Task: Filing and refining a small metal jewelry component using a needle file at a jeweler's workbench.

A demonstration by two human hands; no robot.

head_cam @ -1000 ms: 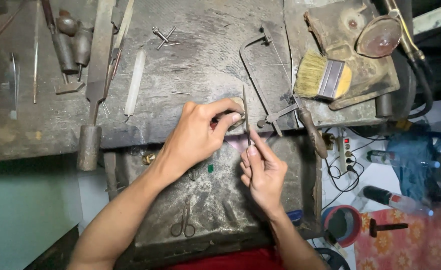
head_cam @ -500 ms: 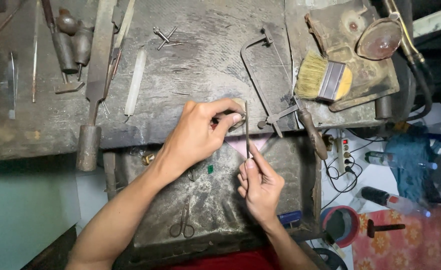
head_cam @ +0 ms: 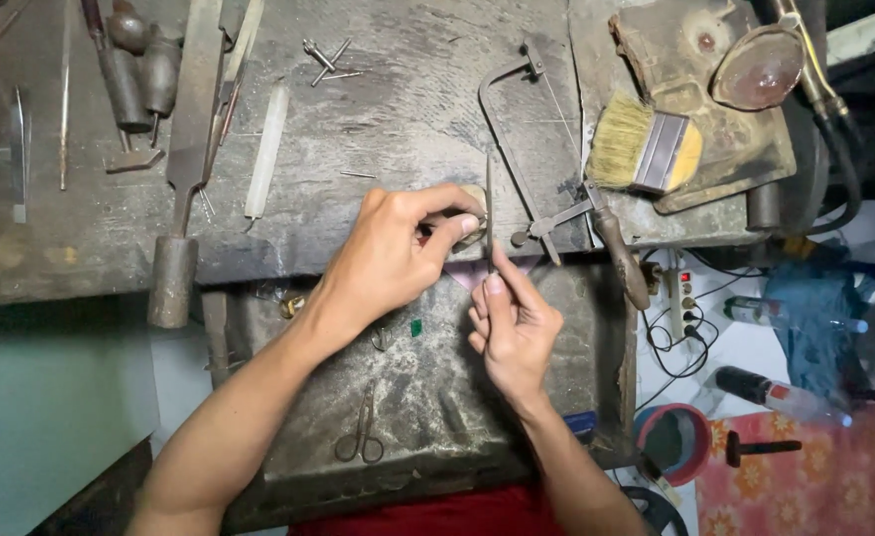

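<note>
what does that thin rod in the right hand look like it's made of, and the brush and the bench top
Thin rod: probably steel, dull dark grey, narrow and straight like a file. Brush: pale straw-coloured bristles, likely natural fibre, with a grey metal band and a yellowish, seemingly wooden handle. Bench top: looks like worn wood, grey, scratched and grimy, though the dirt leaves it uncertain.

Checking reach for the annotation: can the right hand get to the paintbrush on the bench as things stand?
Probably yes, but not freely. The right hand is pinched on a thin file. The paintbrush lies up and to its right, uncovered, with only the jeweller's saw lying between them.
</note>
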